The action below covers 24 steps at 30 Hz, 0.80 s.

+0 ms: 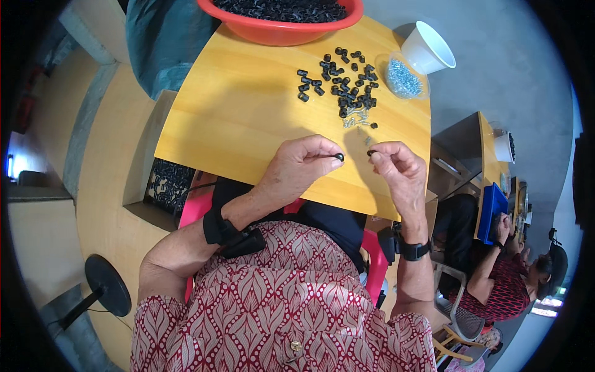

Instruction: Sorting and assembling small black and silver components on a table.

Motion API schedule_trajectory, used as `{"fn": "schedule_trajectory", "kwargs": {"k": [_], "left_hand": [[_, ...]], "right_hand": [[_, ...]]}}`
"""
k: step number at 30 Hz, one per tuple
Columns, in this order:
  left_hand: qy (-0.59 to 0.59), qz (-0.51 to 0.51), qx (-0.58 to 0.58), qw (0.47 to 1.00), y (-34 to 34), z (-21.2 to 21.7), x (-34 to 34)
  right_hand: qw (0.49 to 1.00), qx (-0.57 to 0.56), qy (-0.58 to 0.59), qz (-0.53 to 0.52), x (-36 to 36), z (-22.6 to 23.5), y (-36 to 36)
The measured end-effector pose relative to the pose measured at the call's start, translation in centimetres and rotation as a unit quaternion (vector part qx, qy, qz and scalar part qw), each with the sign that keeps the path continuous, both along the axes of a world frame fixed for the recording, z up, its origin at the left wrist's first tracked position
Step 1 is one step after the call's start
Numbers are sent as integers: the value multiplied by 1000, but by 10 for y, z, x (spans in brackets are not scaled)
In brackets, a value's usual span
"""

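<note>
Over the near part of a yellow wooden table (pixel 248 99), my left hand (pixel 304 166) pinches a small black part (pixel 339 157) between thumb and fingertips. My right hand (pixel 398 166) is a short gap away, its thumb and forefinger closed on another small black piece (pixel 370 152). Fingers hide most of both pieces, so their exact kind is unclear. Beyond the hands lie several short black cylindrical parts (pixel 344 90) in a loose pile. Small silvery screws (pixel 356 118) lie at the pile's near edge.
A red basin (pixel 279 32) full of black parts stands at the table's far edge. At far right are a clear tub (pixel 404 79) of screws and a white cup (pixel 429 48). An open cardboard box (pixel 145 180) sits low at left. Another person (pixel 505 273) works at right.
</note>
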<state>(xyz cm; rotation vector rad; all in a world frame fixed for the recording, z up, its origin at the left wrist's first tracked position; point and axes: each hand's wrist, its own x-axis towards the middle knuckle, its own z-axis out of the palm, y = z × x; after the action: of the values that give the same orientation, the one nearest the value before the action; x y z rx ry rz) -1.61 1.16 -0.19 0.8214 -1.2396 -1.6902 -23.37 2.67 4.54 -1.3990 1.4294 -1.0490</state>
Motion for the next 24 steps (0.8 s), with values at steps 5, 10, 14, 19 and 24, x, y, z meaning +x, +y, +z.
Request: {"fn": "schedule_trajectory", "kwargs": {"k": [5,10,14,19,24], "left_hand": [[-16,11,-30,999,4,6,0],[-12,30,-49,998,7,4,-1],[-27,47,-63,997,7,5,-1],[-36,48,-75,995,7,5,-1],[-47,53,-77,994,8,2,-1]], "right_hand": [[999,-9,-42,27,23,7,13],[997,-22,-65,44,29,9,14],[997,-34,-57,46,33,6,15],[996,-70,6,50,37,5,15],[973,-166,140,75,42,9,14]]}}
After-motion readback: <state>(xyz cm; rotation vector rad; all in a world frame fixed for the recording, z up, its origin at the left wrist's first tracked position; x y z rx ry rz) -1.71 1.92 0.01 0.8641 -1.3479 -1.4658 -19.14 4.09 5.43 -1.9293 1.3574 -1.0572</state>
